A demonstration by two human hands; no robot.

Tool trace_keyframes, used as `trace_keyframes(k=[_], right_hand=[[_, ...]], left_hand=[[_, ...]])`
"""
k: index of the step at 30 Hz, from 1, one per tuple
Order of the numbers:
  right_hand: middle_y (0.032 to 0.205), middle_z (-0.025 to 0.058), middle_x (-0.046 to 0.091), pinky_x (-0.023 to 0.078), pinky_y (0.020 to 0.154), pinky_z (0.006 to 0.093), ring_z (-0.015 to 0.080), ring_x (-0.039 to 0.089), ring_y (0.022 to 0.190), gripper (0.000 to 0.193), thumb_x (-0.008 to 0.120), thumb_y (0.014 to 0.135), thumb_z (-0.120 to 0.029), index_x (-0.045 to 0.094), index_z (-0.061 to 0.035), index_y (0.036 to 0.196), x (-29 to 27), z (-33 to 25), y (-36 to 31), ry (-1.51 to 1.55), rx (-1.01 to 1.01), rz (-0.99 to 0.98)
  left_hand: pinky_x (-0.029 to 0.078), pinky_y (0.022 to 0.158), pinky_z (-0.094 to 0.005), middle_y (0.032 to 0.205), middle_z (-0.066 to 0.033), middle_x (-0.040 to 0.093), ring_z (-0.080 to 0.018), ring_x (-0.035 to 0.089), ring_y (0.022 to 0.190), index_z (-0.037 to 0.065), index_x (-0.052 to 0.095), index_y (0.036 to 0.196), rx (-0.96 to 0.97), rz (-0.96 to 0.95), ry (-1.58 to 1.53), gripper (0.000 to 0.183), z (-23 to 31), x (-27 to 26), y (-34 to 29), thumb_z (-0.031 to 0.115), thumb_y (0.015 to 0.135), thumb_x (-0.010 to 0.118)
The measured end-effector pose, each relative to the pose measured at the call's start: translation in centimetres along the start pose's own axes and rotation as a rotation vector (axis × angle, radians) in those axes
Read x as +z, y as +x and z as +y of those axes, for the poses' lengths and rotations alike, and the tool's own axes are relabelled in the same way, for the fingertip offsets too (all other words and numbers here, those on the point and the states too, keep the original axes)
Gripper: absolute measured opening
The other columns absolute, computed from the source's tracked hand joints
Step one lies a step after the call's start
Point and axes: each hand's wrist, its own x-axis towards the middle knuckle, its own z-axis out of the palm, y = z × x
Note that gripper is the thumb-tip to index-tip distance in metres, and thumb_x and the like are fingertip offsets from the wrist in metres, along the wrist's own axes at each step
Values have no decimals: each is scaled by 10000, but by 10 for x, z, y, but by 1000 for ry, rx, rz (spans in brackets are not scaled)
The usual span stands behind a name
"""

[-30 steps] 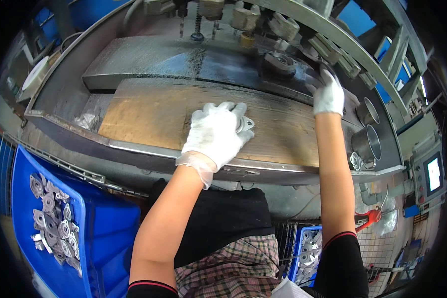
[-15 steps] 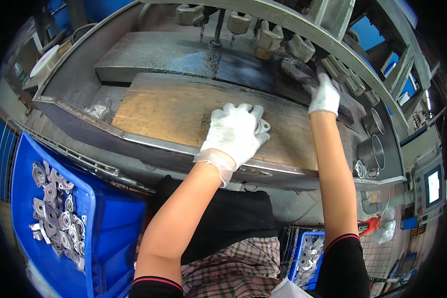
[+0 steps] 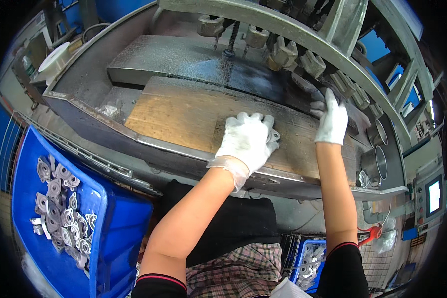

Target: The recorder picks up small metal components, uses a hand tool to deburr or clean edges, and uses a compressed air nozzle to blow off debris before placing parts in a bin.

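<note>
My left hand [image 3: 248, 141], in a white glove, lies over a small grey metal flange [image 3: 274, 135] on the wooden board [image 3: 169, 111]. Its fingers are closed around the flange, and most of the part is hidden beneath the palm; only an eared end with a hole shows at the thumb side. To the right, my gloved right hand [image 3: 331, 119] is raised at the far edge of the board, its fingers apart and nothing seen in them. Just beyond its fingertips is a dark rounded metal piece [image 3: 304, 83], below the row of metal clamp blocks [image 3: 313, 64].
A blue bin [image 3: 102, 213] at left holds several grey flanges; a smaller blue bin [image 3: 298, 258] sits low between my arms. Behind the board lies a thick steel plate [image 3: 159, 57] with a threaded rod [image 3: 232, 39]. Metal cups [image 3: 375, 164] and a control panel [image 3: 428, 196] stand at right.
My right hand has drawn back toward me from the dark metal piece, its fingers now apart. My left hand stays over the flange. The whole view has shifted slightly.
</note>
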Motion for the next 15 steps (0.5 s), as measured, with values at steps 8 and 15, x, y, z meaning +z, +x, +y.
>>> trace_keyframes(k=[8,15], right_hand=[[915,126,705,499,592,318,195,645,672,269,587,927,-203,599,9,1092,45,67,67,-163,-67,44],[897,124,704,493,593,292,169,633,658,328,582,940,-236,561,11,1154,54,10,-6,-101,39,-107]], left_hand=[[468,843,-465,1136,-99,628,-320,590,1010,113,580,1231,53,48,-26,480,10,1,6,420,864,614],[462,846,-472,1119,-122,635,-329,588,1003,106,582,1230,9,46,-27,457,1,2,3,422,899,561]])
